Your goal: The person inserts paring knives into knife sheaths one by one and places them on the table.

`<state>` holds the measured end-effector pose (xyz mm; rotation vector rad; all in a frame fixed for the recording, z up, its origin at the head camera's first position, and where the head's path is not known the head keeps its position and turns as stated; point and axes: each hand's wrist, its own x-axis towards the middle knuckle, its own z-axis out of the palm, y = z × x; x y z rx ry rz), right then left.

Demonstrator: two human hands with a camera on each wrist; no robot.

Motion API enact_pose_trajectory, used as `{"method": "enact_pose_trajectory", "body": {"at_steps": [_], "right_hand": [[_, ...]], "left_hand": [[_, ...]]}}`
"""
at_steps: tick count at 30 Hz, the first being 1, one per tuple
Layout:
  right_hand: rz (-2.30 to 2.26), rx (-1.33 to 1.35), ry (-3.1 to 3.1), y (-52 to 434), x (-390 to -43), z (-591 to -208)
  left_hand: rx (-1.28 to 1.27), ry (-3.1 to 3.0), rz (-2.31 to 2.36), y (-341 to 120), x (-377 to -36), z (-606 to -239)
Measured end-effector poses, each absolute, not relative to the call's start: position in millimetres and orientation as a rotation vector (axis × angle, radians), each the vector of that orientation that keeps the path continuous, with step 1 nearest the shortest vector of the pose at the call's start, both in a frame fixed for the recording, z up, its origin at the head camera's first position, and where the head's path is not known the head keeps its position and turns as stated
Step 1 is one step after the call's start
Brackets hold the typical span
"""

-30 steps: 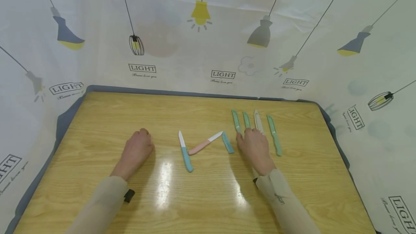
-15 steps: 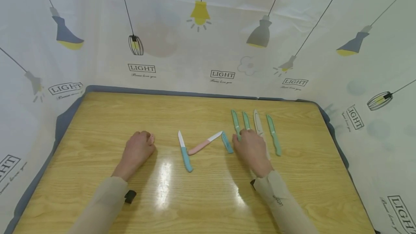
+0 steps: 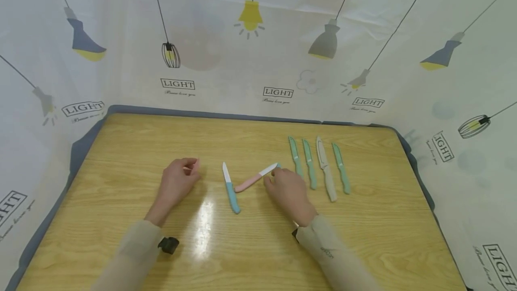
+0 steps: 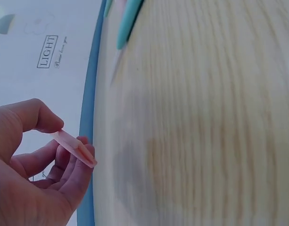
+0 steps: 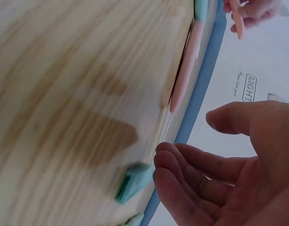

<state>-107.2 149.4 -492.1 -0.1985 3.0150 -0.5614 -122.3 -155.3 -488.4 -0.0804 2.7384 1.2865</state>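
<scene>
Since the earlier frames the right hand [image 3: 287, 188] has slid left, away from the row of knives, and now hovers over the blue sheath [image 5: 133, 182] beside the pink knife's blade tip. Its fingers are loosely curved and apart, gripping nothing; the sheath lies just under the fingertips, mostly hidden in the head view. The left hand [image 3: 179, 182] has lifted slightly and pinches a pink sheath [image 4: 74, 148] between thumb and fingers, the sheath's long axis running roughly level toward the person's right.

Between the hands, two bare-bladed knives lie flat on the table [image 3: 121, 156]. The blue knife [image 3: 230, 187] has its long axis running nearly front to back, white blade pointing away from the person, handle toward them. The pink knife [image 3: 254, 178] lies on a diagonal, handle toward the blue knife, white blade pointing up and right toward the right hand.

To the right of the right hand, four sheathed knives lie side by side, nearly parallel, tips pointing away: three green knives [image 3: 309, 163] and one beige knife [image 3: 326, 169], the beige third from the left.

A white curtain [image 3: 258, 48] printed with lamps surrounds the table.
</scene>
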Motion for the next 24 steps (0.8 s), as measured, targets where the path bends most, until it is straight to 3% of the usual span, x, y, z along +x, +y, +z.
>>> {"method": "enact_pose_trajectory", "body": {"at_steps": [24], "right_hand": [[-0.514, -0.154, 2.903, 109, -126, -496]], "left_hand": [[-0.191, 2.482, 1.680, -137, -119, -489]]}}
